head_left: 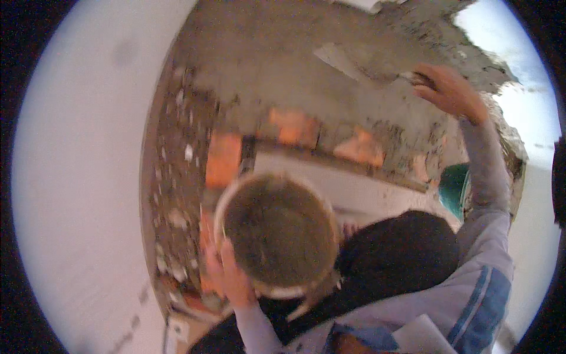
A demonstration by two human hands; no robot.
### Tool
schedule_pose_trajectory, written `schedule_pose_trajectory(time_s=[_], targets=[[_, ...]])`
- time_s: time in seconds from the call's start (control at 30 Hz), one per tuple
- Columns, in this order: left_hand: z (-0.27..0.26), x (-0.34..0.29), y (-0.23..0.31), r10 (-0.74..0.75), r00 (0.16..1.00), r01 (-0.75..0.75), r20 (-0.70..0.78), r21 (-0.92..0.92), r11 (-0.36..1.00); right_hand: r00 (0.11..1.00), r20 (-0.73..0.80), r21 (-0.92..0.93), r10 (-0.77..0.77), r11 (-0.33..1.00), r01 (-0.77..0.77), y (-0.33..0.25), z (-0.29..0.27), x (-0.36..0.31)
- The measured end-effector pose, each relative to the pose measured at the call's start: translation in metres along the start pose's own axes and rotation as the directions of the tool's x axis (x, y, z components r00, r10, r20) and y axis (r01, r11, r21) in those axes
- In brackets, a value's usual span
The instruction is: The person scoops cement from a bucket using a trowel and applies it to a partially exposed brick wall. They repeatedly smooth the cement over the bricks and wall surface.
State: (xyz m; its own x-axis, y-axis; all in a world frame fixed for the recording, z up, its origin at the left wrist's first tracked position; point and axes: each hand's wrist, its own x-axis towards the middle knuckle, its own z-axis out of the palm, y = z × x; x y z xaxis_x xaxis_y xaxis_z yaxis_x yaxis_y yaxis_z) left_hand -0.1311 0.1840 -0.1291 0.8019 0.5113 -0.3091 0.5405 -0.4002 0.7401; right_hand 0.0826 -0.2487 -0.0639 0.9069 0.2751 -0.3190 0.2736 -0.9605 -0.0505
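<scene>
A round pale bucket with grey wet mortar in it is in front of me, close to my legs. My left hand is at its left rim, the thumb over the edge and the fingers along the outside. Far out to the right, my right hand is closed round the handle of a trowel. The trowel's blade points left and lies against the grey mortar-coated surface. Motion blurs the blade, and mortar colours part of it.
Orange bricks show along the lower edge of the coated surface. A green container stands below my right forearm. Rubble and pale chips lie left of the bucket, beside a large white surface.
</scene>
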Motion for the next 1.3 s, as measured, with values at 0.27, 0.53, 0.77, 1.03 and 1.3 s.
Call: schedule_pose_trajectory(time_s=[0.27,0.53,0.77,1.03,1.3], targets=[[-0.01,-0.005,-0.019,0.123,0.992,-0.126,-0.03,-0.2,0.972,0.74,0.085,-0.077,-0.667,0.736,0.673,-0.188,0.034,-0.033],[-0.003,-0.009,-0.035,0.29,0.956,-0.293,-0.051,-0.246,0.924,0.496,-0.057,-0.437,-0.867,0.468,0.768,-0.239,0.12,-0.046],[0.012,-0.017,-0.027,0.345,0.93,-0.364,-0.124,-0.197,0.91,0.485,0.104,-0.348,-0.868,0.425,0.836,-0.208,0.076,-0.075],[0.035,-0.04,0.002,0.352,0.936,-0.349,-0.006,-0.138,0.927,0.74,0.17,-0.287,-0.65,0.686,0.669,-0.218,0.093,-0.054],[0.03,-0.045,-0.002,0.363,0.928,-0.372,-0.085,-0.148,0.916,0.379,0.354,0.29,-0.855,0.486,0.825,-0.199,0.122,-0.035]])
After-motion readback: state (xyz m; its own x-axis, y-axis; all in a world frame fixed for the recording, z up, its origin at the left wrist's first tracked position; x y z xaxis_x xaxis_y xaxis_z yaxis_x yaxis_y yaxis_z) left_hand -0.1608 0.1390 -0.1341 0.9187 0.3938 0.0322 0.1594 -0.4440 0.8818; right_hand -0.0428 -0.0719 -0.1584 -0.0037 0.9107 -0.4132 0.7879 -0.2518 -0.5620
